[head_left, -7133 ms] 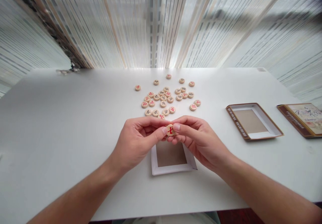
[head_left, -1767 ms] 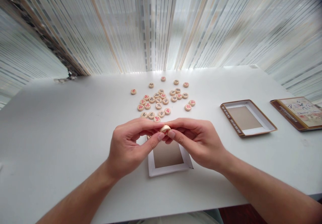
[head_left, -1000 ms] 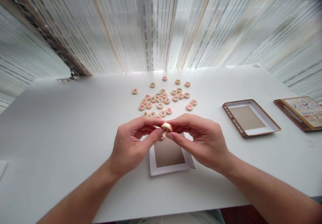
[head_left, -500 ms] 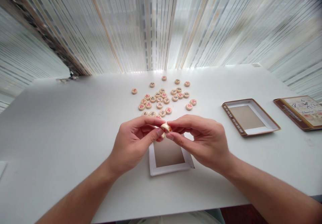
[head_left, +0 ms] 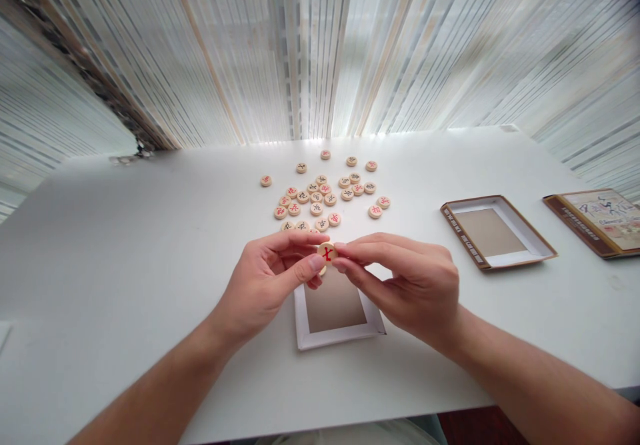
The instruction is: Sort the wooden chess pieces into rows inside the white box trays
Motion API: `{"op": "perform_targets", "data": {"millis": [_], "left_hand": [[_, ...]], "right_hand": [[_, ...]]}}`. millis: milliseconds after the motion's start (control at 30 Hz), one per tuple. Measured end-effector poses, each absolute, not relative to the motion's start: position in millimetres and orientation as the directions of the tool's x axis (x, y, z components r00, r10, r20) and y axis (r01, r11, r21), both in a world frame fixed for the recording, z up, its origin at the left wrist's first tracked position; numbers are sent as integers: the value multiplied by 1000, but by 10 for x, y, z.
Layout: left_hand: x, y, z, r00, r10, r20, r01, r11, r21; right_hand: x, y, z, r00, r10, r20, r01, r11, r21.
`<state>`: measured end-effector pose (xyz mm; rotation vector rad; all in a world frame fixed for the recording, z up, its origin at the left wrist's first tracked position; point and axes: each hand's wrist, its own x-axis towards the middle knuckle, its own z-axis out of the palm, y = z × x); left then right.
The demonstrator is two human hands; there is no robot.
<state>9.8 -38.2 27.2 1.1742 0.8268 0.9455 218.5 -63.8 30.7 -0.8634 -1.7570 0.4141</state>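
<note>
Between my two hands is a round wooden Chinese chess piece (head_left: 327, 253), its face with a red character turned toward me. My left hand (head_left: 270, 275) pinches it at the left edge with thumb and forefinger. The thumb and fingertips of my right hand (head_left: 407, 278) close on its right edge. Both hands hover over the far end of a shallow open box tray (head_left: 340, 340) with a white rim and grey-brown bottom. Part of another pale piece (head_left: 323, 270) shows just below the held one; what supports it is hidden.
Several chess pieces (head_left: 317, 209) with red or black characters lie scattered beyond my hands on the white table (head_left: 150, 265). To the right are a brown-edged open tray (head_left: 500, 262) and a printed box lid (head_left: 605, 218). A striped curtain (head_left: 320, 52) hangs behind the table.
The held chess piece has turned from tilted edge-on to showing its red-marked face. My right fingers have shifted and drawn closer together along its edge.
</note>
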Motion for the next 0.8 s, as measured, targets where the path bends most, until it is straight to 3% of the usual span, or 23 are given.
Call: {"op": "perform_targets", "data": {"millis": [233, 400, 533, 800], "left_hand": [[104, -354, 317, 421, 902, -93, -236, 208, 949], [108, -346, 332, 461, 868, -182, -251, 324, 912], [105, -356, 321, 467, 866, -179, -221, 311, 924], [92, -368, 285, 421, 899, -119, -242, 238, 940]], "right_hand": [[2174, -624, 244, -143, 887, 439, 75, 452, -889], [2176, -616, 230, -167, 886, 433, 47, 446, -894], [2175, -608, 255, -167, 893, 419, 58, 433, -900], [2159, -607, 274, -234, 940, 247, -217, 198, -956]]}}
